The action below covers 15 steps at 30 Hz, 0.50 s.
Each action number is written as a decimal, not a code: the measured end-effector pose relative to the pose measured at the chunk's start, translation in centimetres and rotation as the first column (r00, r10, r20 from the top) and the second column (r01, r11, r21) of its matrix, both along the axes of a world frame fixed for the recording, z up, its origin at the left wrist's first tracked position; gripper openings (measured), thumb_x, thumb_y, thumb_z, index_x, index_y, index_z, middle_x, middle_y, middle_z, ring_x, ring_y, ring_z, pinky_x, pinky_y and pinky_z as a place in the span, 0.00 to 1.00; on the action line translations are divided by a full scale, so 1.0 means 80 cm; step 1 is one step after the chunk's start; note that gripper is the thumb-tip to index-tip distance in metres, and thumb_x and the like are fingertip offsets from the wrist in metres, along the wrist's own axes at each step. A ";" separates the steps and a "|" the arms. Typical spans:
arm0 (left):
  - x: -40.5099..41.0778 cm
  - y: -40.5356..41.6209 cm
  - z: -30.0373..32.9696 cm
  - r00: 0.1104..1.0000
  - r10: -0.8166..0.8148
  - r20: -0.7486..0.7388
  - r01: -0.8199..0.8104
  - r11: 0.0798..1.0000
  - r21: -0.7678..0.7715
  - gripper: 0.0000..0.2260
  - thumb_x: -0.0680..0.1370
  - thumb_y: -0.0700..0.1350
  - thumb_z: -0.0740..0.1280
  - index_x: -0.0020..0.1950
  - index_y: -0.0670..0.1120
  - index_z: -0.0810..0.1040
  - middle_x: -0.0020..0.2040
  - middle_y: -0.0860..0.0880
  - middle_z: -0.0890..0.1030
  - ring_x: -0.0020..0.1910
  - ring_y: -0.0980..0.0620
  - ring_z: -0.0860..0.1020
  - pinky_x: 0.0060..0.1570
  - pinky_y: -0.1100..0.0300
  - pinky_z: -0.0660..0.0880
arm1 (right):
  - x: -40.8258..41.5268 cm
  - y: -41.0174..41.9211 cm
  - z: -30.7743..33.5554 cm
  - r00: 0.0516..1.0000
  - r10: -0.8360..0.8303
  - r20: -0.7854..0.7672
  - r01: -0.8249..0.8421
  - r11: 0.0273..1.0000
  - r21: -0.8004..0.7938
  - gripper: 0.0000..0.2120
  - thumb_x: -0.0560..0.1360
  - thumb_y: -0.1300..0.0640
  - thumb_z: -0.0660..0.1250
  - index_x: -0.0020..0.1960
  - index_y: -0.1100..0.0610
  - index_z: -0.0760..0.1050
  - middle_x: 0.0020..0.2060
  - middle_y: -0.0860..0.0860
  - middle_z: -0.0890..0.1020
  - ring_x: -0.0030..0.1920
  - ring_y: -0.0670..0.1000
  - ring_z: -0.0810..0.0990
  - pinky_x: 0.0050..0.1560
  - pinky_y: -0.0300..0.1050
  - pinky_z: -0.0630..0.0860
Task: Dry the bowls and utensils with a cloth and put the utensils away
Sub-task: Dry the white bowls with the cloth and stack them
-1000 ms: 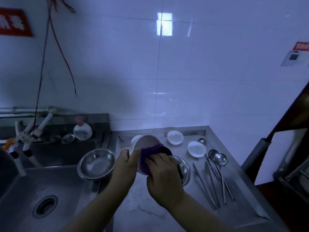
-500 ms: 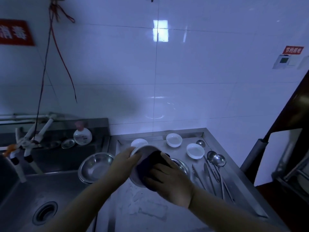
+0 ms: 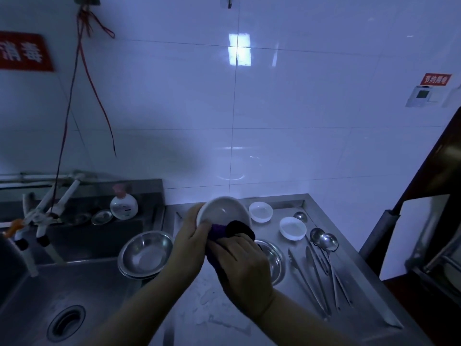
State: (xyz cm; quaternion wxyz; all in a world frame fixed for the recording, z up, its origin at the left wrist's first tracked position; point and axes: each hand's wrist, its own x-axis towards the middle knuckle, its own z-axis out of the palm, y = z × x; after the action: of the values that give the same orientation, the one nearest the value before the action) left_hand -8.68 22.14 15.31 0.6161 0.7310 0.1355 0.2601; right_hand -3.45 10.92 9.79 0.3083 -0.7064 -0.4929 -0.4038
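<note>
Presently: round white ceramic bowl (image 3: 222, 213), tilted, gripped by left hand (image 3: 190, 239); right hand (image 3: 245, 267) clutching dark purple cloth (image 3: 225, 231) at bowl's lower rim, above steel bench (image 3: 364, 318).

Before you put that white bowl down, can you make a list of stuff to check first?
1. Left hand holds the white bowl firmly: ok.
2. Right hand has the purple cloth on the bowl: ok.
3. Bowl fully dry: cannot tell.
4. Bare spot free on the steel counter: ok.
5. Two small white bowls dried: cannot tell.
6. Spoons and tongs put away: not ok, lying on the counter.
</note>
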 end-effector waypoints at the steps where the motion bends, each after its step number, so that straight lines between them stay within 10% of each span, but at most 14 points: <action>1: -0.002 0.006 -0.001 1.000 -0.022 -0.011 0.022 0.998 0.052 0.13 0.81 0.42 0.56 0.54 0.61 0.71 0.52 0.54 0.76 0.50 0.51 0.76 0.44 0.56 0.77 | 0.010 -0.007 -0.001 0.997 0.048 0.062 -0.046 0.998 -0.034 0.06 0.76 0.59 0.70 0.52 0.57 0.82 0.43 0.52 0.84 0.42 0.52 0.81 0.50 0.47 0.77; 8: -0.003 0.038 0.026 0.897 -0.264 -0.354 0.360 0.902 0.240 0.17 0.76 0.38 0.60 0.60 0.55 0.76 0.52 0.49 0.80 0.49 0.50 0.80 0.49 0.53 0.79 | 0.063 -0.048 0.029 0.858 0.382 0.344 -0.148 0.824 -0.546 0.07 0.79 0.61 0.64 0.51 0.56 0.81 0.40 0.52 0.81 0.39 0.55 0.78 0.49 0.48 0.75; 15: -0.019 0.000 0.006 1.000 0.016 -0.007 -0.016 1.000 -0.024 0.15 0.77 0.40 0.63 0.63 0.50 0.69 0.54 0.47 0.77 0.50 0.49 0.78 0.38 0.64 0.77 | -0.002 -0.003 0.036 0.992 -0.060 0.108 0.067 0.996 -0.063 0.05 0.77 0.58 0.68 0.49 0.57 0.83 0.38 0.52 0.82 0.37 0.52 0.78 0.43 0.48 0.76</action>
State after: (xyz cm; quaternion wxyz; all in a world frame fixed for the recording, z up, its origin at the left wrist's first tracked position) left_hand -10.18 22.16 15.79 0.6223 0.7233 0.1468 0.2609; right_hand -3.61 10.68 12.71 0.2450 -0.7092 -0.4990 -0.4337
